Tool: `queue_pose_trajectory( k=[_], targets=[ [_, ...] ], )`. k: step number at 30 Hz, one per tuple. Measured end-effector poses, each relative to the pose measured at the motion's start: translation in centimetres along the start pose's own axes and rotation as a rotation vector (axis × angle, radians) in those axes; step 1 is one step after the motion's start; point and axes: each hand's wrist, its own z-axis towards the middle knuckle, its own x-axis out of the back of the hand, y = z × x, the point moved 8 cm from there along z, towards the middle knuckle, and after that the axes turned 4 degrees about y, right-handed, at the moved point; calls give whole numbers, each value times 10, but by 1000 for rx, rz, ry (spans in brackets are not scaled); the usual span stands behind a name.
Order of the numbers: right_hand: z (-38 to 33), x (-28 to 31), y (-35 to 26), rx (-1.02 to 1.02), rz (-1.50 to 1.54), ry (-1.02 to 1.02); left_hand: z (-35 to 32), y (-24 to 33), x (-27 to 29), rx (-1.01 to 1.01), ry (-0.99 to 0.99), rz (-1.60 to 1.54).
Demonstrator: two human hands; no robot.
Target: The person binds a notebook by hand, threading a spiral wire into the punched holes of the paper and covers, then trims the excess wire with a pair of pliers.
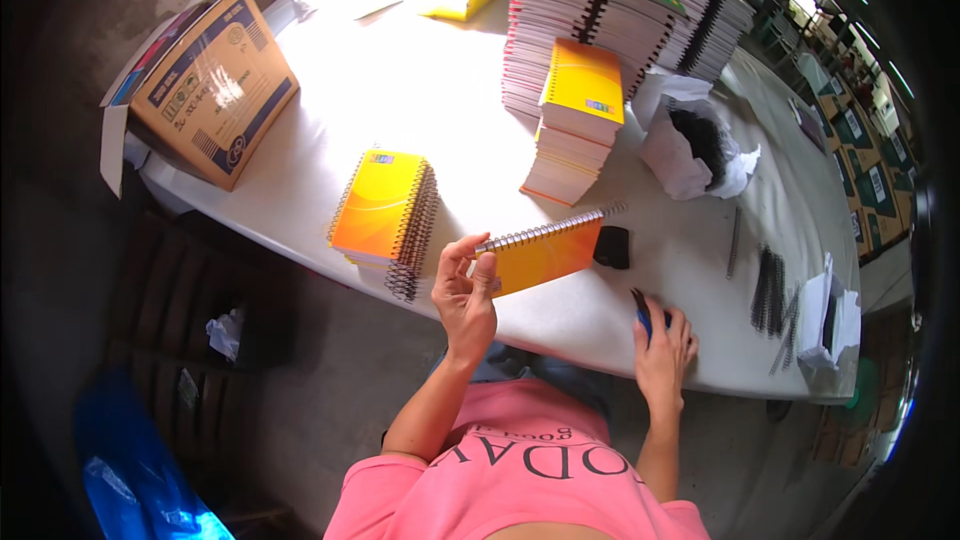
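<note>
Left hand (462,290) pinches the notebook (545,252) by its coil end; it may tip. Right hand (662,342), right of the notebook, clasps pliers (643,312) on the surface (440,110).

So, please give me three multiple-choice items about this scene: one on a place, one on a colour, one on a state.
1. Where is the cardboard box?
A. at the table's left end
B. under the table
C. on the notebook stacks

2. What cover colour has the spiral notebook in the left hand?
A. green
B. orange
C. white

3. How is that notebook?
A. lying flat
B. held up off the table
C. torn apart

Answers: 1 A, the box sits at the left end of the white table. 2 B, its cover is orange. 3 B, the left hand's fingers grip its spiral end above the table, while the right hand rests on a blue-handled tool.
</note>
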Motion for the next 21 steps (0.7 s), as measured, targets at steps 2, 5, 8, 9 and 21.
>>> queue_pose_trajectory(
  k=[2,5,8,9,21],
  targets=[
    [2,-5,14,-52,-182,79,1,1,7,49,-27,-18],
    [16,28,-51,206,517,102,-4,13,12,78,-24,-158],
    [21,24,-126,244,1577,-223,-3,41,13,21,1,-272],
    [28,24,-142,208,1703,-313,-1,52,18,-16,36,-295],
    [139,-11,-331,644,792,-189,65,93,124,-369,290,974]
  ],
)
